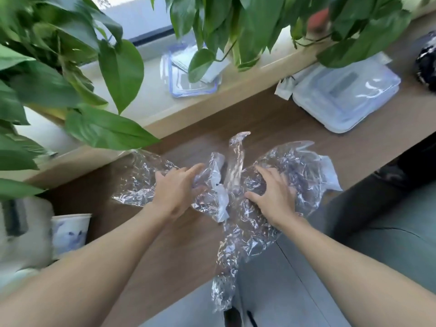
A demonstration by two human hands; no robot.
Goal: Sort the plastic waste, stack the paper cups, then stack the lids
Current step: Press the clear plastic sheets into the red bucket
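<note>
Under both hands, on the dark brown wooden tabletop (271, 119), lies a large sheet of crumpled clear plastic film (304, 161). It spreads out past the outer side of each hand. A twisted strip of it rises between the hands and points away from the person, and another length trails over the table's near edge between the forearms.

The left hand (179, 187) rests palm down on the left part of the film. Its fingers are nearly straight and close together, reaching forward onto a bunched fold. The thumb lies against the film, but whether it pinches any of it cannot be told. The right hand (273, 197) presses on the right part with its fingers splayed wide and the thumb stretched toward the left hand. The fingertips bend slightly into the crinkles and nothing is closed in its grasp.

Left of the left forearm, near the table's edge, a white paper cup with blue print (70, 232) stands upright, just beside a blurred white object (21, 234). Beyond the right hand, well apart from it, sits a clear rectangular plastic box with a clipped lid (346, 97). Beyond the left hand, on the pale window ledge (146, 100), lies a flat clear lid with a blue rim (188, 83), partly hidden by a leaf. Broad green plant leaves (118, 74) hang over the far and left sides. A dark blurred object (427, 57) sits at the far right.
</note>
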